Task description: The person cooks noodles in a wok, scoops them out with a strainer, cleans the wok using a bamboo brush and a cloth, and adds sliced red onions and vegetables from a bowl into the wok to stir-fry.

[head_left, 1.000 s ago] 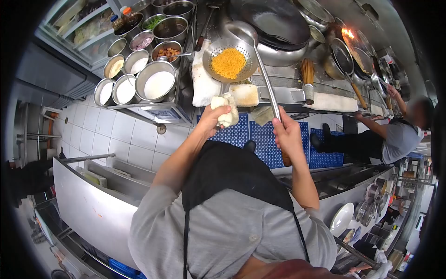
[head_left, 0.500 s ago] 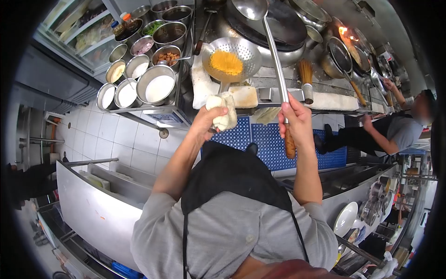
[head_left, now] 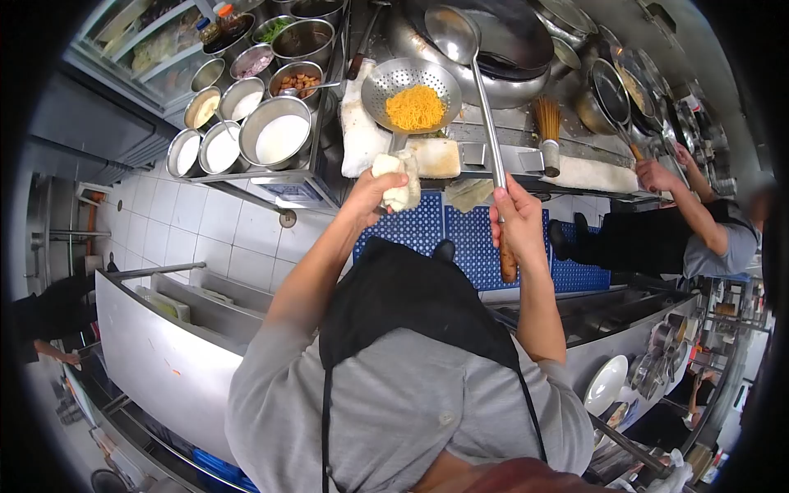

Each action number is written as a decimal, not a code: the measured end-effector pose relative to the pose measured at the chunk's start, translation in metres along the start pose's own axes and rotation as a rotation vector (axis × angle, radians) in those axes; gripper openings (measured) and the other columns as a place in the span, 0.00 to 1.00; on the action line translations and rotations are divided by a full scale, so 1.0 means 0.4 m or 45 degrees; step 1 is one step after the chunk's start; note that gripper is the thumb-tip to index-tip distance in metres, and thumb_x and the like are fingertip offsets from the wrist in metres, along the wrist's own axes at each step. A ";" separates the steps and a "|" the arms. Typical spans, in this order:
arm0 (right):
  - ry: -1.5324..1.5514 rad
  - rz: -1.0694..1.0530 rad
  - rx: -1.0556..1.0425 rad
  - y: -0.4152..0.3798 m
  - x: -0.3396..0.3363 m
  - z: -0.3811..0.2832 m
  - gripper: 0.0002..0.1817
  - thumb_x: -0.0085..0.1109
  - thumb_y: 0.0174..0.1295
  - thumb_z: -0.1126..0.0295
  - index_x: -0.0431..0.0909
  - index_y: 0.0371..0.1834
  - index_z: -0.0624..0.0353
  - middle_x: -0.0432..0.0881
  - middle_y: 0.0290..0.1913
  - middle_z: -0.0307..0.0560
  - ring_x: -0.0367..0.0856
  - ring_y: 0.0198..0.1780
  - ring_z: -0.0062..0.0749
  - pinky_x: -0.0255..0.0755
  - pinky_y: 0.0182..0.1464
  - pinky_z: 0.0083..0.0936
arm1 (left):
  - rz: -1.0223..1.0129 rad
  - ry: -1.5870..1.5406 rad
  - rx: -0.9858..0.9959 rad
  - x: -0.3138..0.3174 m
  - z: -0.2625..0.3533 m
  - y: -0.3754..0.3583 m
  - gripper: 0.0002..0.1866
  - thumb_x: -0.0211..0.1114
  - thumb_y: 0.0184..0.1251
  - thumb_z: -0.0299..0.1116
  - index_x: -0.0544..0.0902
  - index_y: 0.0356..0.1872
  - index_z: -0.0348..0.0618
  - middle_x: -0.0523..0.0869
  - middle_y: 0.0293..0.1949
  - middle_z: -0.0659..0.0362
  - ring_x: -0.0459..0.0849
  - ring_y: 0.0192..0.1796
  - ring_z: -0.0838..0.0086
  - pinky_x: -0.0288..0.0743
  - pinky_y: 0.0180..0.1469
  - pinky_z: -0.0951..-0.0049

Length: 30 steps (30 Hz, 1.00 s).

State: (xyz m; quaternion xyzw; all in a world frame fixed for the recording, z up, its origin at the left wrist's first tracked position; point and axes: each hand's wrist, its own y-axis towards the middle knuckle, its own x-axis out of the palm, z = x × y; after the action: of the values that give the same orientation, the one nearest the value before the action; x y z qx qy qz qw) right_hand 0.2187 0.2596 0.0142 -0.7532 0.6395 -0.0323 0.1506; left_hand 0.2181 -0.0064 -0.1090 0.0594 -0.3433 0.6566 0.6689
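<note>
My left hand is closed around a folded cream cloth, wrapped about the handle of a perforated strainer. A heap of thin yellow shreds lies in the strainer's bowl. My right hand grips the long ladle near its wooden handle end. The ladle's round bowl is over the near left edge of a large dark wok and looks empty.
Metal pots with white contents and other ingredients stand at the left. A bamboo brush lies on the stove ledge. At the right, a co-worker stands at another wok. A steel counter is behind me on the left.
The ladle bowl has come down and left, into fuller view. The strainer sits slightly nearer the ladle's left side. The co-worker's arms have moved, and the flame at the right is gone.
</note>
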 end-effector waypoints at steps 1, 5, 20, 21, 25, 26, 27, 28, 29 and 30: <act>-0.003 -0.018 0.025 -0.002 -0.002 0.005 0.25 0.54 0.76 0.62 0.69 0.74 0.53 0.73 0.22 0.33 0.69 0.15 0.15 0.67 0.14 0.17 | 0.000 -0.004 -0.003 -0.005 -0.019 0.012 0.24 0.72 0.59 0.33 0.78 0.55 0.35 0.87 0.36 0.55 0.85 0.26 0.74 0.75 0.17 0.78; 0.197 -0.136 0.251 0.004 0.001 0.050 0.22 0.54 0.76 0.61 0.72 0.70 0.53 0.74 0.23 0.36 0.70 0.15 0.18 0.67 0.13 0.18 | 0.046 0.057 0.024 0.001 -0.044 0.008 0.20 0.72 0.59 0.34 0.79 0.51 0.38 0.87 0.32 0.57 0.84 0.24 0.76 0.71 0.15 0.78; -0.422 0.077 -0.077 0.041 0.020 0.095 0.26 0.59 0.73 0.64 0.71 0.74 0.44 0.72 0.22 0.32 0.67 0.17 0.12 0.64 0.15 0.15 | -0.022 -0.016 0.050 0.009 -0.018 -0.010 0.18 0.72 0.61 0.32 0.80 0.50 0.39 0.87 0.32 0.58 0.85 0.25 0.76 0.73 0.16 0.77; -0.418 0.119 -0.140 0.041 0.013 0.091 0.26 0.59 0.73 0.64 0.71 0.74 0.44 0.72 0.22 0.31 0.67 0.17 0.11 0.63 0.16 0.15 | -0.026 -0.030 0.090 0.022 -0.012 -0.021 0.18 0.72 0.61 0.32 0.80 0.50 0.39 0.87 0.32 0.58 0.85 0.25 0.76 0.73 0.16 0.78; -1.098 0.242 -0.406 0.060 0.013 0.028 0.25 0.60 0.70 0.66 0.73 0.69 0.61 0.83 0.29 0.64 0.86 0.31 0.56 0.76 0.35 0.39 | -0.013 -0.270 0.217 0.087 -0.004 -0.068 0.20 0.71 0.62 0.33 0.79 0.52 0.37 0.87 0.36 0.55 0.85 0.25 0.76 0.73 0.16 0.79; -1.044 0.202 -0.316 0.045 0.030 0.012 0.25 0.59 0.70 0.67 0.73 0.69 0.61 0.81 0.34 0.72 0.83 0.39 0.67 0.76 0.38 0.43 | -0.091 -0.312 0.175 0.070 -0.002 -0.050 0.21 0.71 0.62 0.33 0.78 0.53 0.36 0.87 0.36 0.55 0.85 0.25 0.76 0.74 0.16 0.80; -1.008 0.202 -0.413 0.044 0.040 0.011 0.25 0.59 0.70 0.67 0.72 0.69 0.61 0.81 0.33 0.71 0.84 0.38 0.66 0.76 0.38 0.42 | -0.172 -0.352 0.156 0.066 0.024 -0.035 0.21 0.71 0.62 0.33 0.78 0.54 0.35 0.87 0.36 0.55 0.85 0.25 0.76 0.74 0.16 0.80; -0.975 0.202 -0.504 0.030 0.043 0.015 0.25 0.59 0.70 0.66 0.72 0.69 0.61 0.82 0.33 0.70 0.84 0.38 0.65 0.77 0.38 0.42 | -0.170 -0.352 0.129 0.070 0.040 -0.032 0.23 0.70 0.63 0.34 0.78 0.55 0.34 0.87 0.36 0.54 0.85 0.26 0.76 0.74 0.15 0.81; -0.946 0.200 -0.585 0.013 0.042 0.021 0.25 0.59 0.70 0.66 0.72 0.70 0.60 0.82 0.33 0.70 0.85 0.37 0.64 0.77 0.39 0.41 | -0.161 -0.321 0.119 0.072 0.051 -0.038 0.22 0.70 0.63 0.34 0.78 0.55 0.34 0.87 0.36 0.54 0.85 0.26 0.76 0.73 0.15 0.81; -0.909 0.220 -0.658 0.007 0.040 0.024 0.26 0.59 0.70 0.66 0.72 0.70 0.60 0.82 0.33 0.69 0.85 0.38 0.63 0.78 0.40 0.40 | -0.151 -0.290 0.107 0.079 0.072 -0.051 0.22 0.70 0.63 0.34 0.78 0.55 0.33 0.87 0.36 0.54 0.85 0.26 0.76 0.73 0.15 0.81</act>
State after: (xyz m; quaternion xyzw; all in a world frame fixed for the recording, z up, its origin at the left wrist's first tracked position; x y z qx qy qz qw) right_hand 0.2212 0.2455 0.0021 -0.6737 0.5952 0.4033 0.1709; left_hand 0.2228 0.0021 -0.0628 0.1816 -0.3851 0.6186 0.6603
